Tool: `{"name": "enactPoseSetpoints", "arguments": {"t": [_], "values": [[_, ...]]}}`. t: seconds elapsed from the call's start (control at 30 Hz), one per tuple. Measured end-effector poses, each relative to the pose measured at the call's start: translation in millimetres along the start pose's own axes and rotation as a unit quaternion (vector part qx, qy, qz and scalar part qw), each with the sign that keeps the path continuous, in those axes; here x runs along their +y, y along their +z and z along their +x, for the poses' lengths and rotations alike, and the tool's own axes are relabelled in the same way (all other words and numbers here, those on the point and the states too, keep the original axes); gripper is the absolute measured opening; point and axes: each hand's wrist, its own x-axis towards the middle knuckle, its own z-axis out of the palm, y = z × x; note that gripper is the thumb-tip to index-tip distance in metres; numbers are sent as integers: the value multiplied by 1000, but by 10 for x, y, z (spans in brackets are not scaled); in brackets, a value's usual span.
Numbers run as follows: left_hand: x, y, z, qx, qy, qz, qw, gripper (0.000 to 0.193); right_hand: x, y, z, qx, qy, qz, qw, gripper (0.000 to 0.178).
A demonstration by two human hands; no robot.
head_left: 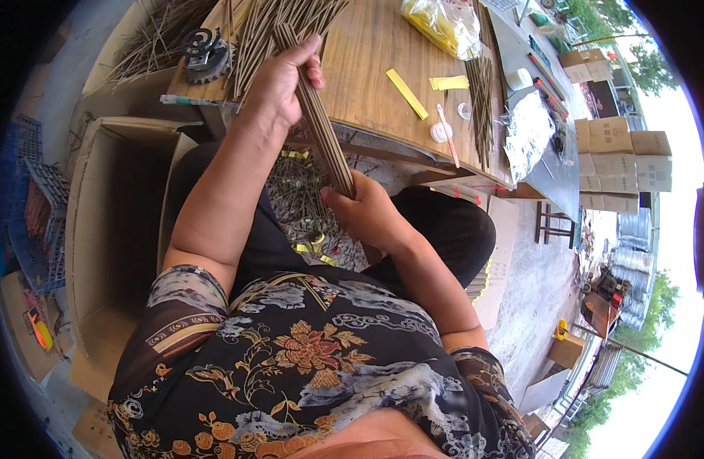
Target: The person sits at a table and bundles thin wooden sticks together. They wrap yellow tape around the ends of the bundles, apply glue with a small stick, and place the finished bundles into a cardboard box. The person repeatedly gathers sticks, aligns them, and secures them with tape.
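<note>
A tight bundle of thin brown sticks (pixel 324 130) slants across in front of me, past the table's near edge. My left hand (pixel 279 86) is closed round its upper end, thumb along the sticks. Lower down, my right hand (pixel 367 213) grips the bottom end, with its fingers partly hidden. Many loose sticks (pixel 252 46) of the same kind lie on the wooden table (pixel 359 69) by my left hand. More sticks (pixel 482 107) form a long row on the table's right side. A yellow paper strip (pixel 407 94) lies between.
A small white tub (pixel 441 133) has a brush (pixel 448 141) across it. Crumpled foil (pixel 529 134) and a plastic bag with yellow contents (pixel 443 27) lie on the table. A black metal geared device (pixel 206 57) stands at the left corner. An open cardboard box (pixel 122 229) stands left of my legs.
</note>
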Motion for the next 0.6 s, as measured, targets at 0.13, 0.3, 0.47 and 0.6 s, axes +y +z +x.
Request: {"name": "enactPoseSetpoints", "arguments": {"t": [0.13, 0.3, 0.47, 0.6], "values": [[-125, 75, -127, -56, -59, -22, 996, 24, -71, -55, 81, -13, -6, 24, 1000, 18], [15, 28, -93, -204, -72, -140, 966, 28, -126, -119, 72, -173, 21, 245, 954, 19], [-25, 175, -189, 35, -5, 26, 999, 32, 2, 80, 209, 91, -65, -101, 989, 18], [16, 80, -158, -133, -64, -56, 987, 29, -47, 42, 174, -70, -19, 127, 989, 19]]}}
